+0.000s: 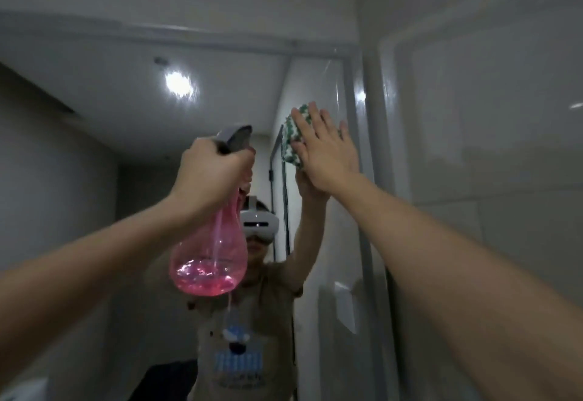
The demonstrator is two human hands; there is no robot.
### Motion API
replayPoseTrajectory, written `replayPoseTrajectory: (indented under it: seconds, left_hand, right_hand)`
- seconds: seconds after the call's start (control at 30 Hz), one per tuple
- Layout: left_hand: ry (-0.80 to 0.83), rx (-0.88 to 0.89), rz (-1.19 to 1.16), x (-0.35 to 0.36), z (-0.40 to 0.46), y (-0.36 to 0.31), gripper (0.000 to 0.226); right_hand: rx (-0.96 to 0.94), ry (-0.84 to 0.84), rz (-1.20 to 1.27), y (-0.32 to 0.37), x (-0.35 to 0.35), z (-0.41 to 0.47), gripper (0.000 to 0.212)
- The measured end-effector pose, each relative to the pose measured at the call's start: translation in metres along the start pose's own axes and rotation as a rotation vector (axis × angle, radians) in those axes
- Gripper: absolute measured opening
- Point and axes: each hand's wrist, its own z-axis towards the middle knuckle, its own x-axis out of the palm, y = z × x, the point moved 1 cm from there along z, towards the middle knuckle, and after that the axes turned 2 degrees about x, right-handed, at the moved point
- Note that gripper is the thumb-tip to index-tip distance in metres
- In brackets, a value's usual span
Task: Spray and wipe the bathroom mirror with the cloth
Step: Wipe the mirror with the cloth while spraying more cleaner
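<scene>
Item one, mirror (pixel 132 154): one, fixed to the wall, its frame running across the top and down the right side beside a glossy tiled wall (pixel 492 135); it reflects you, your headset and one ceiling light. Item two, cloth (pixel 291 140): one, green-and-white patterned, bunched and pressed flat against the glass near the upper right corner of the mirror, with a loose end trailing downward; you hold it there because that corner is where the wiping is under way, judging by the position. Item three, right hand (pixel 328 151): fingers straight and spread, palm bearing on the cloth rather than curled round it, which suits broad wiping pressure. Item four, spray bottle (pixel 209 258): one, pink and translucent, a little liquid pooled at the bottom, grey trigger head on top, raised level with the glass so you can spray as needed. Item five, left hand (pixel 214 173): wrapped tight round the bottle's neck just under the trigger head
</scene>
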Motion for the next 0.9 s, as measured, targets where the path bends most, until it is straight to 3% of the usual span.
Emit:
replayPoseTrajectory:
  seconds: [0.2, 0.4, 0.57, 0.73, 0.9]
  left_hand:
    - [-0.066, 0.065, -0.027, -0.010, 0.053, -0.042, 0.036]
    - [-0.064, 0.165, 0.075, -0.017, 0.079, -0.043, 0.022]
    - [-0.082, 0.220, 0.010, -0.011, 0.098, -0.046, 0.012]
    - [-0.077, 0.141, -0.064, -0.009, 0.094, -0.033, 0.015]
    - [-0.040, 0.066, -0.119, -0.005, 0.072, -0.011, 0.016]
  right_hand:
    - [0.060, -0.030, -0.013, -0.004, -0.020, 0.075, 0.052]
    - [0.088, -0.105, 0.010, -0.002, -0.029, 0.124, 0.052]
    - [0.110, -0.164, 0.090, -0.007, -0.030, 0.152, 0.051]
    - [0.170, -0.248, 0.086, -0.035, -0.028, 0.160, 0.048]
    - [0.203, -0.226, 0.117, -0.066, -0.022, 0.139, 0.050]
